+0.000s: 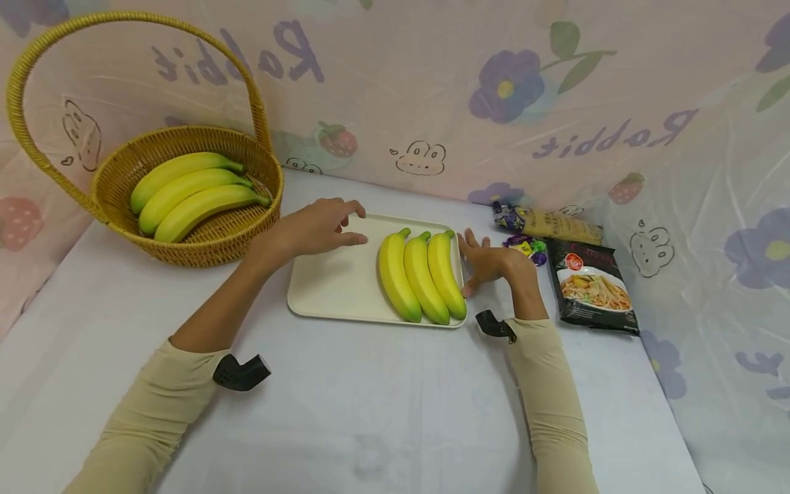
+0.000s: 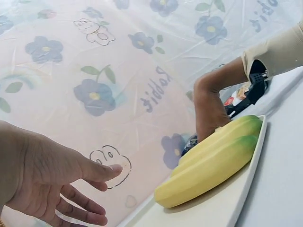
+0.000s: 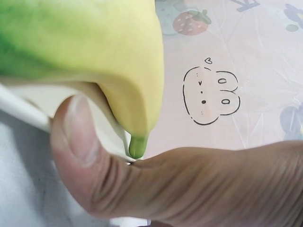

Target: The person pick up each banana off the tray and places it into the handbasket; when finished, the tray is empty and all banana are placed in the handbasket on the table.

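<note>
At ten o'clock a wicker basket [image 1: 185, 250] with a tall hoop handle holds three bananas [image 1: 191, 194] side by side; to its right the left hand [image 1: 317, 228] hovers over the far left corner of the cream tray [image 1: 333, 285], fingers loosely spread and grasping nothing, which the left wrist view confirms; the tray's left half is bare, while its right half carries another three bananas [image 1: 422, 276] lying parallel, stems toward twelve o'clock; the right hand [image 1: 487, 262] rests flat at the tray's right edge, fingers straight, thumb against the rim just beside the nearest banana, gripping nothing; at three o'clock lie wrapped candies [image 1: 524, 245], a noodle packet [image 1: 592, 285] and a tan packet [image 1: 555, 223] behind; judging by the split, moving fruit between basket and tray looks about half done.
</note>
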The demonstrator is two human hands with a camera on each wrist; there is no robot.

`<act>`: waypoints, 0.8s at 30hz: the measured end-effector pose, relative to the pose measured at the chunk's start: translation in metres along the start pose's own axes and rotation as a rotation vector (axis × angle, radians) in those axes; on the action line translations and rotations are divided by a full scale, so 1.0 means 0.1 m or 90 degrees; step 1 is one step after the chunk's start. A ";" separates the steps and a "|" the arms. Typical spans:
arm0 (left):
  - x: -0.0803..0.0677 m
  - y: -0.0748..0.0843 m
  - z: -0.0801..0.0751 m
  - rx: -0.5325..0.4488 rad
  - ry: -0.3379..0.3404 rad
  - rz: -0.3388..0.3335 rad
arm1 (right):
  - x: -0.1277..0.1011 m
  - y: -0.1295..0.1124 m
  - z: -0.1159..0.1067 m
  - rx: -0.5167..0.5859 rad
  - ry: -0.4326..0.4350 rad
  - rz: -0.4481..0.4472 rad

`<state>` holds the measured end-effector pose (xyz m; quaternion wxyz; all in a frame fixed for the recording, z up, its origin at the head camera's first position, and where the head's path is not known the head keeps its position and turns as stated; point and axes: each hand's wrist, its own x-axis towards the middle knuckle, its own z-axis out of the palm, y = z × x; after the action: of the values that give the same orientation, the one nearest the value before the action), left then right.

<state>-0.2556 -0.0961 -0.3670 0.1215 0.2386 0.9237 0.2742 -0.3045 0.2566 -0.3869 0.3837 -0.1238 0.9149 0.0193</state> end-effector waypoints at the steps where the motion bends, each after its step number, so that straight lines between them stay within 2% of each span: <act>1: 0.00 0.01 0.02 0.001 -0.004 0.003 | 0.00 0.00 0.00 0.001 -0.001 -0.001; 7: 0.04 0.07 0.09 0.023 -0.028 0.030 | -0.01 -0.01 -0.01 0.001 0.001 0.003; 13: 0.08 0.13 0.23 0.031 -0.083 0.060 | -0.01 -0.03 0.00 -0.004 -0.002 0.003; 20: 0.12 0.21 0.41 0.048 -0.137 0.069 | -0.02 -0.01 0.01 -0.002 0.001 -0.002; 24: 0.18 0.21 0.52 0.068 -0.165 0.072 | -0.02 -0.01 0.00 -0.002 0.004 -0.006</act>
<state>-0.2444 -0.0487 -0.3998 0.2114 0.3297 0.8985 0.1981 -0.3026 0.2562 -0.3852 0.3806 -0.1287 0.9156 0.0181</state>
